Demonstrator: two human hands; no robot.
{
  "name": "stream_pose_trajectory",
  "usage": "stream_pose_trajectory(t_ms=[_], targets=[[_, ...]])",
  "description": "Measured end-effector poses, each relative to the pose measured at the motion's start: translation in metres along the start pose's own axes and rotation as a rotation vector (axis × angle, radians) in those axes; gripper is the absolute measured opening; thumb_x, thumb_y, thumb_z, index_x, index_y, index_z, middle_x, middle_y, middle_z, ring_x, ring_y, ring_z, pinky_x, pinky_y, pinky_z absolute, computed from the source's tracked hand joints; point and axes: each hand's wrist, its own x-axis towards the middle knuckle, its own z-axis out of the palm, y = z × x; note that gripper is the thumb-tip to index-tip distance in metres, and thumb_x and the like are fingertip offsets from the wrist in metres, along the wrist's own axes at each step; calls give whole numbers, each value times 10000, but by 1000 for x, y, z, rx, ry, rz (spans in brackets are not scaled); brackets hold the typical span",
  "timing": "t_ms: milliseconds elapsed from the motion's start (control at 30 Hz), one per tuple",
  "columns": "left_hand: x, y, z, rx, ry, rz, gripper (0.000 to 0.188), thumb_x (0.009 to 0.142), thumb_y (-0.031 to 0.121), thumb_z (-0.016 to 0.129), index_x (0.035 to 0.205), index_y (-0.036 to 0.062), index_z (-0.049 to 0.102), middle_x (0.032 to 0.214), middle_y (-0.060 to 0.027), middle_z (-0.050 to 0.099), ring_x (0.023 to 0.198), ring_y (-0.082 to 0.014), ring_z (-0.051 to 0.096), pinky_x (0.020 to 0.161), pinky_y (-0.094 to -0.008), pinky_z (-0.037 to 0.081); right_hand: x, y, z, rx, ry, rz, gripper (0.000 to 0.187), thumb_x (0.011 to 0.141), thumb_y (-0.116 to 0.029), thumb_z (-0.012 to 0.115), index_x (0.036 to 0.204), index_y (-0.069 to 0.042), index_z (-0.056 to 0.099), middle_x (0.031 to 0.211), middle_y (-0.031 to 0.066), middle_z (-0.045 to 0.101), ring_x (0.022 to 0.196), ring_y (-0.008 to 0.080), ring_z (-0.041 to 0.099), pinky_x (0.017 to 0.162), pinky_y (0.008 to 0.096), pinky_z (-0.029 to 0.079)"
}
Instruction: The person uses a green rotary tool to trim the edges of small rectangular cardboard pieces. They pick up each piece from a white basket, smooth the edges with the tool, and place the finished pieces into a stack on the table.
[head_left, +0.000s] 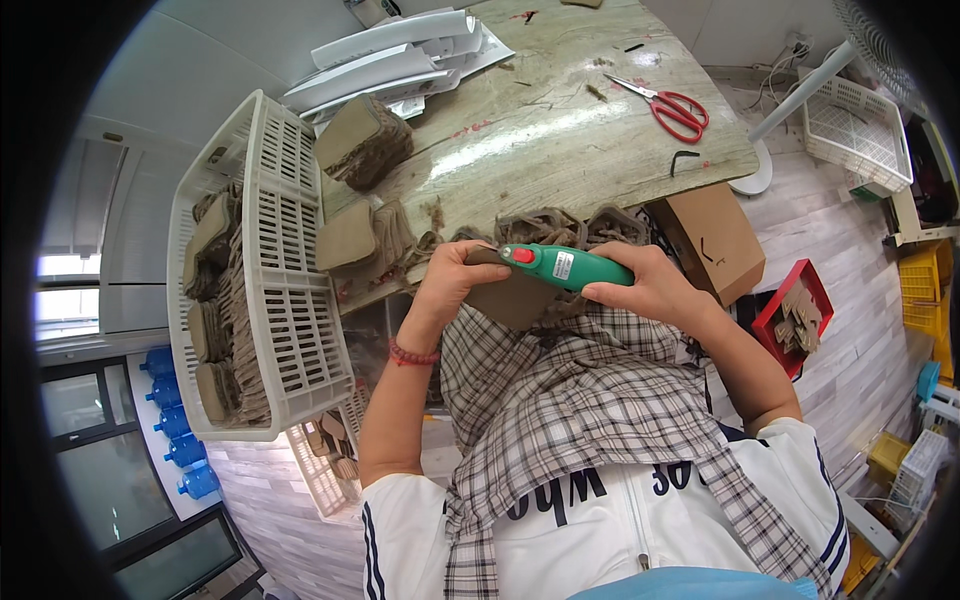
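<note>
Holding a green handheld power tool [562,267] level across the lap, the right hand [655,290] is wrapped fully around the tool's rear body, fingers curled under and thumb along the top. The right forearm enters from 4 o'clock, bent at the elbow, wrist roughly straight. The tool's nose, with a red button on top, points toward 9 o'clock.

The left hand [455,277] is closed in a narrow pinch on a flat brown cardboard piece [512,298], thumb and fingers gripping its upper left edge just beside the tool's nose. The left forearm rises from 7 o'clock, nearly vertical, with a red bead bracelet [412,355] at the wrist. The cardboard piece lies under the tool, over a plaid cloth [570,400] covering the lap.

At 12 o'clock of the hands is a green-topped table [560,120] carrying stacks of brown cardboard parts [365,140]. Red-handled scissors [672,107] lie at 1 o'clock. A white slatted plastic basket [285,300] holding more cardboard parts stands at 9 o'clock.
</note>
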Motion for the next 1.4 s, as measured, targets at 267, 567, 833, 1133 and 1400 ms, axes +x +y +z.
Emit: stream_pose_trajectory(t_ms=[267, 567, 833, 1133, 1400], targets=[[-11, 6, -28, -75, 137, 67, 127, 785, 9, 736, 902, 12, 687, 809, -49, 699, 698, -112, 651, 651, -249, 531, -12, 11, -15, -61, 13, 48, 473, 802, -358, 746, 1116, -19, 642, 845, 134, 690, 738, 219, 685, 701, 327, 528], [-8, 1, -23, -99, 120, 69, 135, 787, 3, 730, 911, -8, 680, 816, -65, 704, 697, -119, 659, 660, -250, 540, -13, 8, -7, -125, 12, 1, 485, 793, -377, 750, 1108, -25, 640, 879, 162, 687, 779, 275, 688, 717, 353, 533], [-7, -10, -8, -71, 44, 28, 154, 805, 12, 710, 954, 2, 672, 867, -34, 693, 748, -100, 636, 712, -244, 517, 0, 1, 11, -18, 32, 10, 461, 807, -352, 750, 1105, -19, 638, 874, 143, 683, 763, 243, 678, 699, 341, 522], [-51, 62, -156, -103, 576, 386, 171, 830, -8, 684, 988, 24, 628, 877, -55, 677, 761, -144, 647, 707, -286, 557, 36, 21, -36, -436, 364, -92, 498, 812, -363, 739, 1164, -37, 607, 984, 166, 679, 860, 313, 678, 749, 376, 527], [-15, 48, -205, 463, 751, 73, 335, 790, -24, 686, 1117, 16, 623, 1060, -90, 642, 959, -187, 610, 844, -316, 495, 87, 72, -49, -650, 403, -138, 612, 786, -373, 751, 1254, -33, 549, 1134, 171, 640, 969, 346, 644, 811, 398, 517]])
